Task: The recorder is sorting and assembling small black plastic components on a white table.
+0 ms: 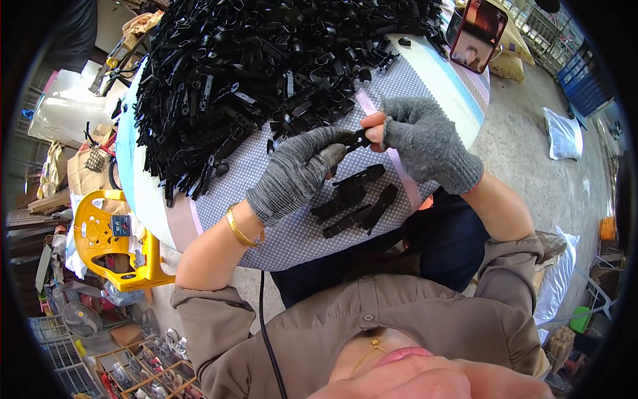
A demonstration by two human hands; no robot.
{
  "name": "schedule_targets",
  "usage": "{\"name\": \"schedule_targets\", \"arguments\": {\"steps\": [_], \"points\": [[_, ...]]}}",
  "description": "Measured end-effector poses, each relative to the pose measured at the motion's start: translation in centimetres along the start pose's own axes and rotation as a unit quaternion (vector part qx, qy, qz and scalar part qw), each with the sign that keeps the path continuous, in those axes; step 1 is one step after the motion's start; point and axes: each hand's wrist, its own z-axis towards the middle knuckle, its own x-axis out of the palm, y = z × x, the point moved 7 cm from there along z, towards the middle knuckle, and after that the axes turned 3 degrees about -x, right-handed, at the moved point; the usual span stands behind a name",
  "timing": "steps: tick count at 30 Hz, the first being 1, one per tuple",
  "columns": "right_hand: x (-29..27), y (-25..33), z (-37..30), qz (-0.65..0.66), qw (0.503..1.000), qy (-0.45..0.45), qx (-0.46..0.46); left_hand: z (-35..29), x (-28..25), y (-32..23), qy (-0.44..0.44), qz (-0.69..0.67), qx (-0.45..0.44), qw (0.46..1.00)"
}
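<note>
Both my hands wear grey knit gloves and meet above the patterned round table (279,243). Between them is a small black plastic piece (359,140), narrow and strip-like; its exact kind does not show. My left hand (296,169) grips its left end, fingers closed. My right hand (425,139), bare fingertips showing, pinches the other end. Just below them lie several similar black pieces (359,203), loose on the cloth. A large heap of black plastic pieces (266,73) covers the far side of the table.
A phone (477,34) stands at the table's far right edge. To the left is a yellow plastic chair (100,233) with a small dark box on it. A black cable (264,319) hangs near my left side. White sacks (563,133) lie on the floor at right.
</note>
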Motion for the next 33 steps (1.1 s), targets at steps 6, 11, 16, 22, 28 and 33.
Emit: {"name": "schedule_targets", "arguments": {"steps": [6,11,16,22,28,33], "points": [[0.0,0.6,0.4,-0.073,0.995,0.043,0.056,-0.4,0.1,-1.3,0.019,0.092,0.027,0.995],[4.2,1.4,-0.1,-0.087,0.991,0.098,0.006,-1.3,2.6,-2.4,0.022,0.194,0.116,0.974],[5.4,1.5,-0.5,-0.012,0.997,0.067,-0.038,-2.3,2.8,-2.8,0.0,0.098,0.255,0.962],[0.5,3.0,4.0,-0.219,0.939,0.011,-0.264,-0.7,0.9,-2.5,-0.093,0.299,0.224,0.923],[-6.5,2.2,6.0,-0.686,0.668,-0.096,-0.273,0.0,1.5,-1.4,-0.041,0.367,0.119,0.922],[-5.8,1.2,6.5,-0.747,0.621,-0.049,-0.235,-1.0,2.2,-1.7,0.032,0.408,0.139,0.902]]}}
